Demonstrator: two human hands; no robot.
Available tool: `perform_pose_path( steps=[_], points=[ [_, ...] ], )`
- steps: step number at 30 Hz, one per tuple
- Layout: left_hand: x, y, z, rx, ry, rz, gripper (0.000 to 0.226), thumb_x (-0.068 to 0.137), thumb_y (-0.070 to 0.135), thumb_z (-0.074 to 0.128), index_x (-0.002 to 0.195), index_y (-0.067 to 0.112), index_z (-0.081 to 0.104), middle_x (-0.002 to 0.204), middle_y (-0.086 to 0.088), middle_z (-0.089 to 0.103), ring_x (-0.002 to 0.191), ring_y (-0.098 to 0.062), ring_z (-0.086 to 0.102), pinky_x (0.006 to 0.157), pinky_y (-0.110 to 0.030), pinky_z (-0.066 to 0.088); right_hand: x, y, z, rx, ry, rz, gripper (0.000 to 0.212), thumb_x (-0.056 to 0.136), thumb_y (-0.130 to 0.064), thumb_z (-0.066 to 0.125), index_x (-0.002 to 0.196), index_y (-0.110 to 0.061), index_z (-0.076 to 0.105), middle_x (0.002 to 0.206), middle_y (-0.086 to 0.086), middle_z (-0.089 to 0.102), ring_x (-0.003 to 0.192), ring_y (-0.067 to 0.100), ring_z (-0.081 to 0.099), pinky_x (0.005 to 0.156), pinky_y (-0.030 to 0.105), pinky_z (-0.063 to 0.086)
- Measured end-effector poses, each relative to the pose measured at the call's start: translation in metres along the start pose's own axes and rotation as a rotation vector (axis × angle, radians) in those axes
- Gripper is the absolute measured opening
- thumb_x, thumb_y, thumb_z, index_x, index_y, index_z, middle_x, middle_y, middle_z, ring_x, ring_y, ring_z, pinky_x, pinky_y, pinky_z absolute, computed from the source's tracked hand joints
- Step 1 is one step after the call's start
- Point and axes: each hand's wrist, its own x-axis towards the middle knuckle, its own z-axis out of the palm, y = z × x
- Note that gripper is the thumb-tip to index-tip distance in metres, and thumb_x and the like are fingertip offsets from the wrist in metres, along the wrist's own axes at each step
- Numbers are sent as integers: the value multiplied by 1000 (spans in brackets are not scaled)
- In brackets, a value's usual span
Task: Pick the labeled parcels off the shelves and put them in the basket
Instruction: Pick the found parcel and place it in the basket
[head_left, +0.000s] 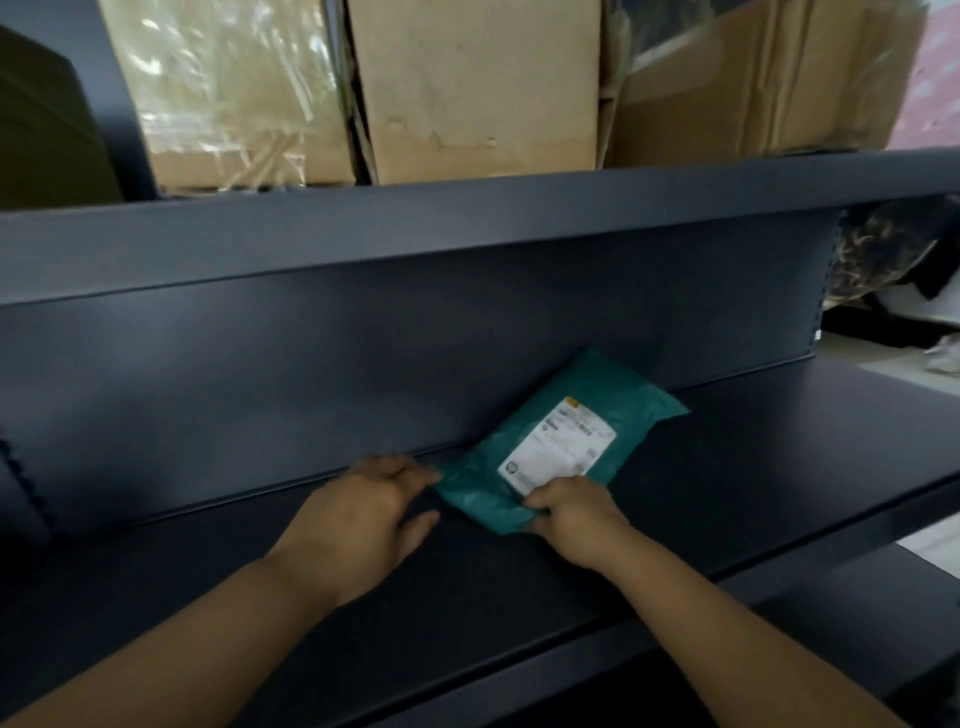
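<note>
A teal plastic parcel (587, 400) with a white shipping label lies on the dark metal shelf (779, 447), its far end leaning against the back panel. My right hand (576, 519) is closed on the parcel's near corner, thumb on top by the label. My left hand (363, 514) rests on the shelf just left of the parcel, its fingertips touching the parcel's left corner and its fingers spread. No basket is in view.
The shelf above (467, 228) overhangs and carries cardboard boxes (478, 88), one wrapped in clear film. A dark upright panel (363, 353) backs the shelf. At right, past the shelf's end, there is clutter and a pale floor.
</note>
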Motion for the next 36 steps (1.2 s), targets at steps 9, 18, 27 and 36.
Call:
perform_pose_path(
  steps=[9, 18, 27, 36],
  points=[
    [-79, -21, -13, -156, -417, -28, 108, 56, 90, 4, 138, 31, 42, 150, 4, 28, 134, -13, 31, 111, -18, 18, -90, -84, 40, 186, -123, -262, 44, 85, 3, 53, 113, -25, 70, 125, -9, 62, 115, 7, 55, 101, 18, 40],
    [-181, -78, -60, -122, -550, -107, 57, 87, 56, 50, 135, 27, 44, 134, 4, 48, 121, -13, 45, 105, -28, 34, -108, -188, 70, 80, -145, -292, 57, 79, 16, 44, 122, -15, 64, 135, -2, 54, 124, 9, 49, 104, 8, 28],
    [-249, -132, -100, 174, -466, -192, 58, 89, 58, 42, 139, 28, 38, 138, 3, 47, 123, -20, 42, 102, -38, 36, -102, -272, 122, 69, -82, -287, 52, 87, 16, 37, 124, -11, 61, 142, 1, 47, 130, 12, 42, 86, -11, 11],
    [-288, -145, -96, 111, -310, -141, 61, 90, 54, 45, 143, 26, 32, 142, 2, 43, 125, -19, 43, 104, -35, 34, -122, -288, 148, 60, 139, -326, 61, 84, 17, 41, 136, -15, 49, 146, 3, 41, 135, 17, 36, 109, 14, 19]
  ],
)
